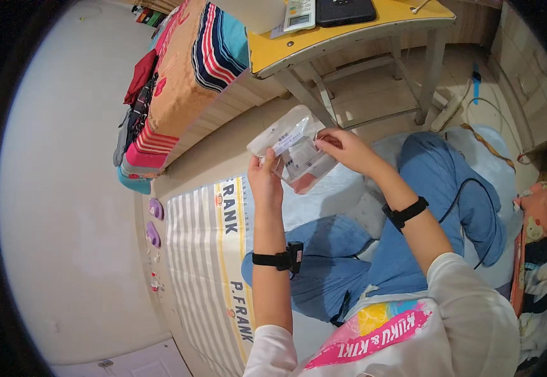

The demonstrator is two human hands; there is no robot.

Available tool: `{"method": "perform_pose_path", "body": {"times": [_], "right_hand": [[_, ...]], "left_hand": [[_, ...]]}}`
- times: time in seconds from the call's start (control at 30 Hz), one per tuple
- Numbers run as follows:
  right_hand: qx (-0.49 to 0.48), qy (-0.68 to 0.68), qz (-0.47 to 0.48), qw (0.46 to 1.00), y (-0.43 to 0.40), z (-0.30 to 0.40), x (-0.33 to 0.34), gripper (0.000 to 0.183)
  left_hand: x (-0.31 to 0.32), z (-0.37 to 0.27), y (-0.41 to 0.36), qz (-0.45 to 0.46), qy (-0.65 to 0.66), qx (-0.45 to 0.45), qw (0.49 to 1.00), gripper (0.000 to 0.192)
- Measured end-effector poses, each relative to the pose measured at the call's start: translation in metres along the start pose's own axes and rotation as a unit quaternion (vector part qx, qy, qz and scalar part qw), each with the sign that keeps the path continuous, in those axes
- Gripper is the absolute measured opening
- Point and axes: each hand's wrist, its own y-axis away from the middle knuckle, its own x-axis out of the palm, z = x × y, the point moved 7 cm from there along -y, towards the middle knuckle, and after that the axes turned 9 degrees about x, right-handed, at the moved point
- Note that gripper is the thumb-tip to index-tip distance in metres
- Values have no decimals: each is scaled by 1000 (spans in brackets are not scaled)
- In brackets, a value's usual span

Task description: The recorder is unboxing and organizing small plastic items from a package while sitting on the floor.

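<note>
A clear plastic zip pouch [301, 162] with a white printed label and something reddish at its bottom is held up in front of me, above the floor mat. My left hand [267, 172] grips its left edge, thumb on top. The fingers of my right hand [337, 143] pinch the pouch's right edge. Small flat items with writing show through the plastic; what they are I cannot tell. Black straps circle both forearms, and the left one carries a small black device [295, 257].
Ahead stands a yellow-topped stool [348, 42] bearing a remote control [300, 14] and a black phone-like object [344, 10]. A bed [184, 94] with a patterned cover is at the left. A power strip [450, 113] lies right of the stool; a striped mat [202, 235] covers the floor at left.
</note>
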Motion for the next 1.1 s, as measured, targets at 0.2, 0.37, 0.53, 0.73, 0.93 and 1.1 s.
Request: {"method": "perform_pose_path", "body": {"times": [0.2, 0.37, 0.53, 0.73, 0.93, 1.1], "right_hand": [[14, 0, 60, 998, -6, -8, 5, 35], [94, -61, 55, 992, -4, -16, 5, 42], [111, -59, 23, 992, -8, -29, -4, 43], [29, 85, 16, 996, -4, -12, -10, 42], [35, 84, 27, 996, -7, -7, -10, 41], [73, 10, 116, 991, -7, -12, -3, 34]], "left_hand": [[6, 3, 1, 26, 14, -29, 999, 28], [11, 9, 5, 42, 33, -57, 997, 28], [20, 12, 7, 84, 12, -54, 995, 29], [13, -2, 11, 42, -72, -22, 996, 28], [7, -3, 7, -15, -116, -49, 992, 24], [-4, 0, 1, -58, -117, -14, 991, 19]]}}
